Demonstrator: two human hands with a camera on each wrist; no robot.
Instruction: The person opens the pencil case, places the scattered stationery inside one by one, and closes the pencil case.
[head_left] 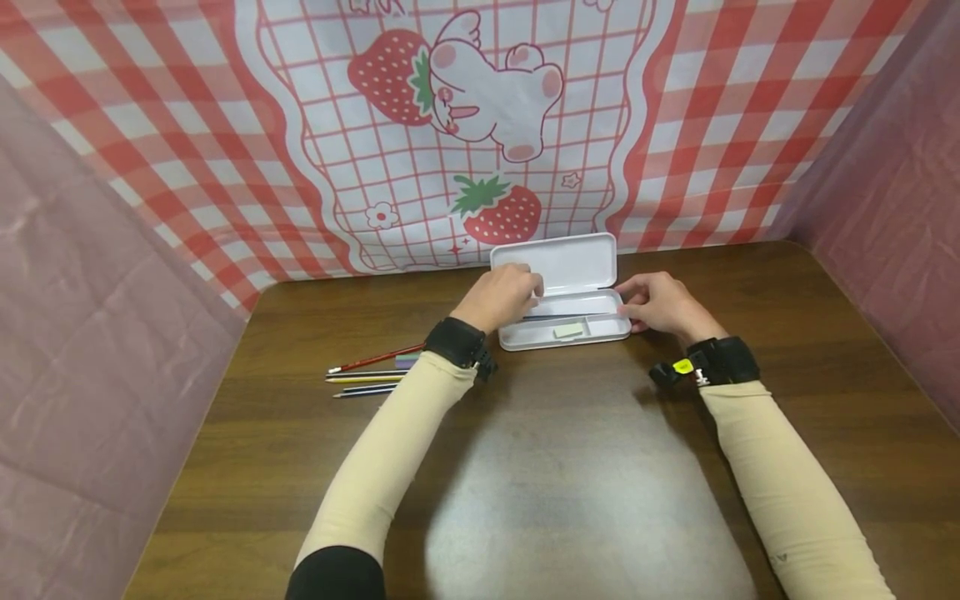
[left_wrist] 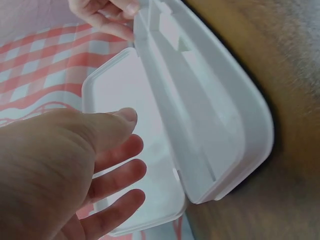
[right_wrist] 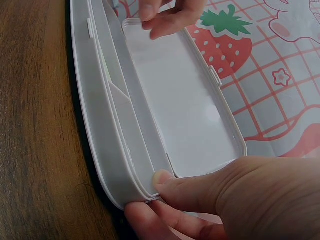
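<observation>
A white pencil case [head_left: 517, 340] stands with its lid [head_left: 573, 262] raised at the back of the table. In its front compartment lies a pale green eraser [head_left: 567, 331], beside a small divider. My right hand [head_left: 660, 302] pinches the case's right end, thumb [right_wrist: 172, 184] on the inner rim and fingers curled beneath. Over the left part of the case hovers my left hand [head_left: 501, 296], its fingers [left_wrist: 120, 172] loosely bent with nothing between them. A thin dark line runs along the case's inner divider.
Left of the case, several pencils [head_left: 363, 379] lie on the wooden table [head_left: 585, 467], a red pencil [head_left: 375, 359] among them. A small purple and green block [head_left: 406, 362] is partly hidden by the left forearm. A checked strawberry cloth [head_left: 480, 225] hangs behind the case.
</observation>
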